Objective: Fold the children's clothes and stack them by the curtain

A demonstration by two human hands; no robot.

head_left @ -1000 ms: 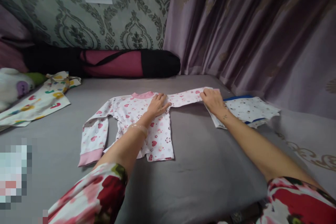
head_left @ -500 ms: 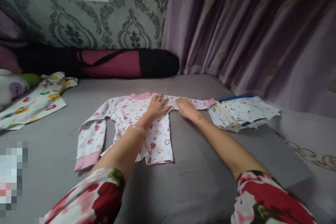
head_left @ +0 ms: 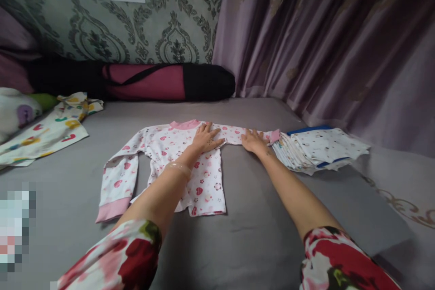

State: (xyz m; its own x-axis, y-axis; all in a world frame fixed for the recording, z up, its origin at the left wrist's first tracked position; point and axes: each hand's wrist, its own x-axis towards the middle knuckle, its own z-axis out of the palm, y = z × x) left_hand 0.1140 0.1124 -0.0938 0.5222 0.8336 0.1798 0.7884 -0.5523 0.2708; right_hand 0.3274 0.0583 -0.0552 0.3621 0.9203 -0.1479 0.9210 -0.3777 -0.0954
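Flat on the grey bed lies a small long-sleeved top, white with pink hearts and a pink collar, front down or up I cannot tell. Its body runs toward the person, hem nearest, collar farthest, while its sleeves give it a long axis across the view. One sleeve bends down at the viewer's left and ends in a pink cuff; the other sleeve stretches straight out to the right, its pink cuff just beside a stack of folded white cloths.

Both palms rest on the garment with nothing pinched. The left hand lies with fingers spread on the shoulder, just below the collar, pressing the cloth down. The right hand lies flat, fingers extended, on the outstretched sleeve, between the left hand and the cuff. So the straight sleeve lies directly under the right hand and runs away from the left one; the bent sleeve is nearer the left arm, yet untouched.

Farther out, a printed cloth with coloured shapes lies at the left edge beside a soft toy. A pink and black roll bag sits against the patterned wall, and purple curtains hang on the right.
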